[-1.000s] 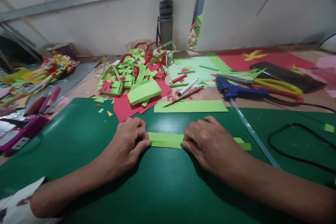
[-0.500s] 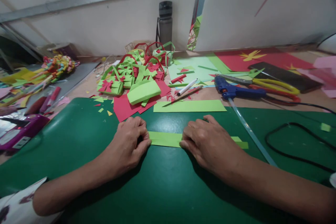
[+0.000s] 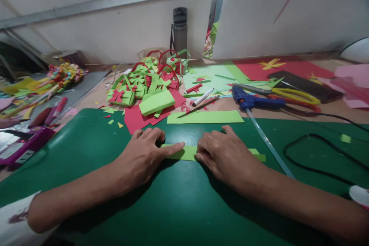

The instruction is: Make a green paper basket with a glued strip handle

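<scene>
A light green paper strip [image 3: 188, 153] lies flat on the green mat [image 3: 184, 203], running sideways between my hands. My left hand [image 3: 145, 153] is at its left end, fingers curled against it and the thumb stretched out along the strip's face. Closer to the other end, my right hand [image 3: 223, 157] grips the strip with bent fingers and thumb; its fingertips are partly hidden. Beyond the right hand, green paper ends [image 3: 258, 155] stick out. A second light green strip [image 3: 206, 117] lies behind both hands, apart from them.
Small green and red paper baskets [image 3: 144, 80] crowd the back, beside a dark bottle [image 3: 180, 30]. Near the right hand lie a blue glue gun [image 3: 256, 101] with its glue stick, scissors [image 3: 295, 95] and a black cord [image 3: 288, 161]. A purple power strip [image 3: 31, 144] stands left.
My left thumb has moved out to the right along the strip, away from its earlier pinch at the end. The right hand keeps its grip. The view has shifted slightly.
</scene>
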`<state>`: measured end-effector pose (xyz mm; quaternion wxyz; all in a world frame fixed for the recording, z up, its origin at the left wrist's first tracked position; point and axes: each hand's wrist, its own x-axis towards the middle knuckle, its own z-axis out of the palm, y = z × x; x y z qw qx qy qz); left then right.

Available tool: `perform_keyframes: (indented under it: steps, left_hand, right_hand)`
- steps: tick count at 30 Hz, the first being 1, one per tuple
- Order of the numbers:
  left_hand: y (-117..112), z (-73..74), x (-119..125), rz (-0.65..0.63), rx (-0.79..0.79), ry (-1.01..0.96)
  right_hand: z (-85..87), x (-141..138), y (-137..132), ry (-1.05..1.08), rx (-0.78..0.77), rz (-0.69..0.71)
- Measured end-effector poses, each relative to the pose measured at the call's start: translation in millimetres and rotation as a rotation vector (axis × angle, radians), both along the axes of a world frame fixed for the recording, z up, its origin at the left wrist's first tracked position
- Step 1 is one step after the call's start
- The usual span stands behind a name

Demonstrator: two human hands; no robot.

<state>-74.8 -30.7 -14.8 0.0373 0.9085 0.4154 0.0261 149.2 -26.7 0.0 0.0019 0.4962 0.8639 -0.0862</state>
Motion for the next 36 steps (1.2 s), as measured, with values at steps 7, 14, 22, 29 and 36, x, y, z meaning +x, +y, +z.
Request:
perform_keyframes:
  steps: [7, 14, 22, 29, 36]
  left_hand:
    - [0.4, 9.6, 8.1, -0.205, 0.064, 0.152]
    - [0.2, 12.3, 13.1, -0.231, 0.090, 0.178]
    - [-7.7, 15.5, 0.0, -0.193, 0.109, 0.226]
    - [-16.1, 9.0, -26.2, -0.131, 0.162, 0.155]
    - [-25.7, 7.1, -50.4, -0.046, 0.190, 0.072]
  right_hand:
    - [-0.2, -1.3, 0.6, 0.012, 0.014, 0.008]
    - [-1.9, 0.8, -0.1, 0.020, 0.025, 0.006]
    - [-1.2, 0.4, -0.5, 0.012, 0.022, 0.004]
    - [-1.1, -0.4, -0.1, 0.031, 0.023, 0.010]
    - [-2.1, 0.0, 0.3, 0.026, 0.047, 0.013]
